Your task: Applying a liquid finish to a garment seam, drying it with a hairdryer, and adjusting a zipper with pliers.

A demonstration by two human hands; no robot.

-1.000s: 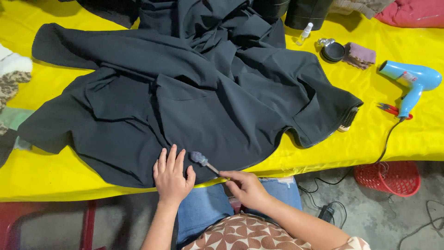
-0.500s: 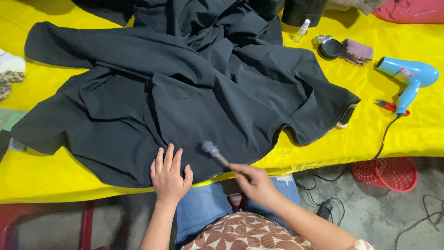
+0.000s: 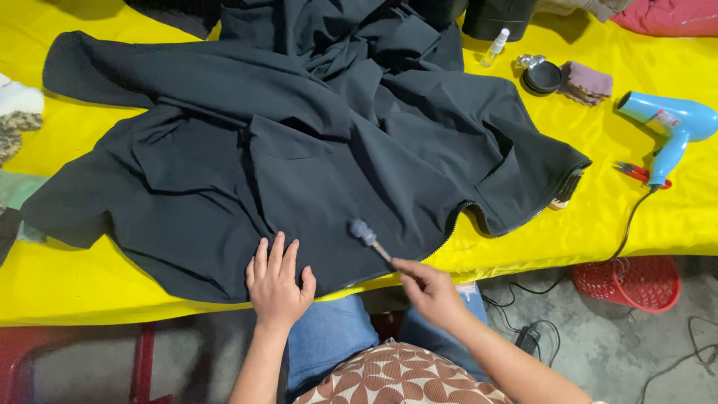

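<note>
A dark jacket (image 3: 299, 150) lies spread over the yellow-covered table (image 3: 658, 224). My left hand (image 3: 278, 283) presses flat, fingers apart, on the jacket's near hem. My right hand (image 3: 426, 288) pinches the thin handle of a small brush (image 3: 368, 236); its grey bristle head rests on the fabric just right of my left hand, close to the zipper edge (image 3: 449, 228).
A blue hair dryer (image 3: 669, 126) lies at the right with its cord hanging off the edge, red snips (image 3: 636, 171) beside it. A small spray bottle (image 3: 493, 46), round black tin (image 3: 542, 76) and folded mauve cloth (image 3: 587, 82) sit at the back. A red basket (image 3: 628, 280) stands on the floor.
The brush head has moved rightwards along the hem, away from my left hand. My right hand shifted right with it. The left hand stayed flat on the jacket.
</note>
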